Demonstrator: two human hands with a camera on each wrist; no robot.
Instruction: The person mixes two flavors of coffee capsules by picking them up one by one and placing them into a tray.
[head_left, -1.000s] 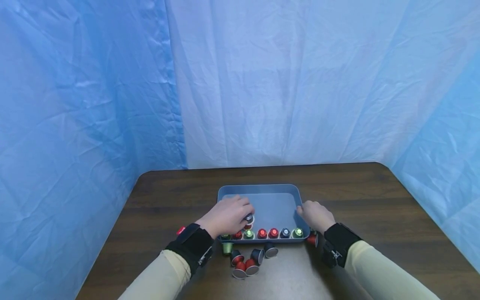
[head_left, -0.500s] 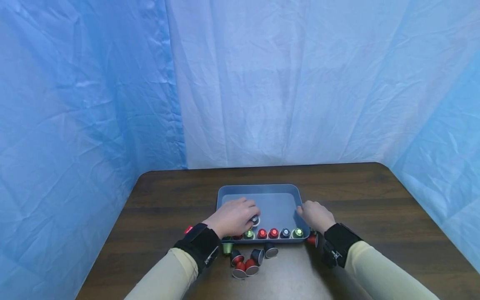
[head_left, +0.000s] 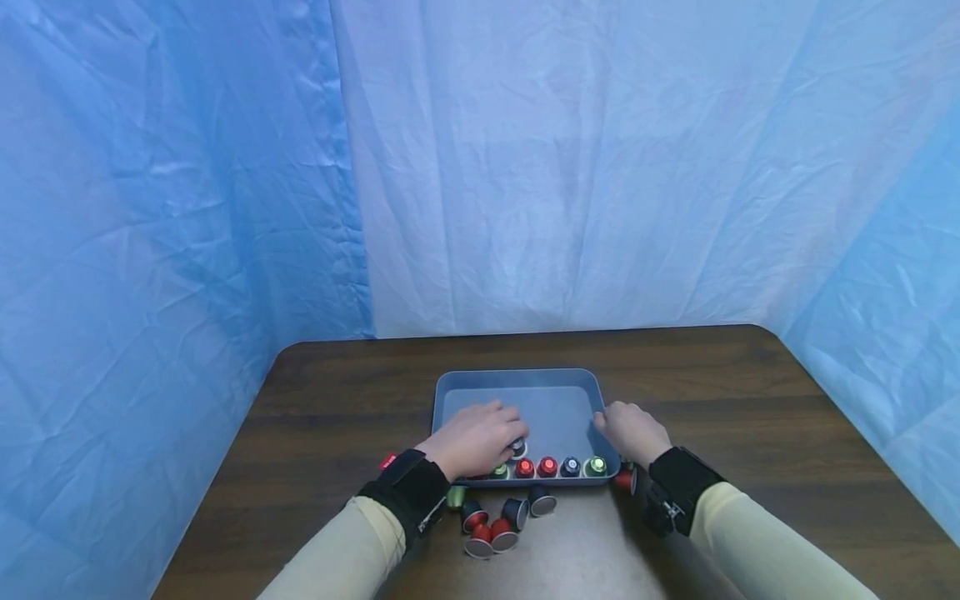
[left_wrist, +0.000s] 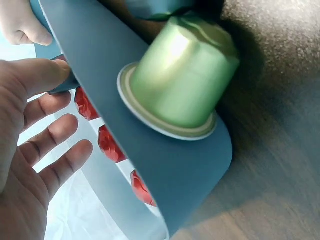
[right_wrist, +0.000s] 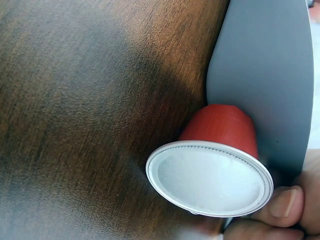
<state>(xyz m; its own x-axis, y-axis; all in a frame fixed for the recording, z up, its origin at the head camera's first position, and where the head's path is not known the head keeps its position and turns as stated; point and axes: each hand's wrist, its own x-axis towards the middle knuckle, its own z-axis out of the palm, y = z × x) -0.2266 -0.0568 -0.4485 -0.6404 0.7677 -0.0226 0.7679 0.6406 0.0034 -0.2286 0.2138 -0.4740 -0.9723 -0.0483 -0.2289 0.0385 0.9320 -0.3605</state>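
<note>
My left hand (head_left: 483,437) reaches over the tray's front left and pinches a dark blue coffee capsule (head_left: 518,448) between thumb and index finger; its other fingers are spread in the left wrist view. Along the front wall of the blue-grey tray (head_left: 517,377) stands a row of capsules, among them a red capsule (head_left: 524,467), a navy capsule (head_left: 572,467) and a green capsule (head_left: 596,466). My right hand (head_left: 636,433) grips the tray's right side, thumb at the rim. Close to it, a red capsule (right_wrist: 220,130) lies on its side outside the tray.
Before the tray, several loose capsules lie on the dark wooden table (head_left: 360,367), including a black capsule (head_left: 542,501) and a red capsule (head_left: 503,535). A green capsule (left_wrist: 185,75) leans near the tray's front wall. Blue sheets (head_left: 570,167) hang behind the table.
My left hand has moved to the right and slightly toward me inside the tray, with the dark blue capsule in its fingers. The right hand and the tray have stayed in place.
</note>
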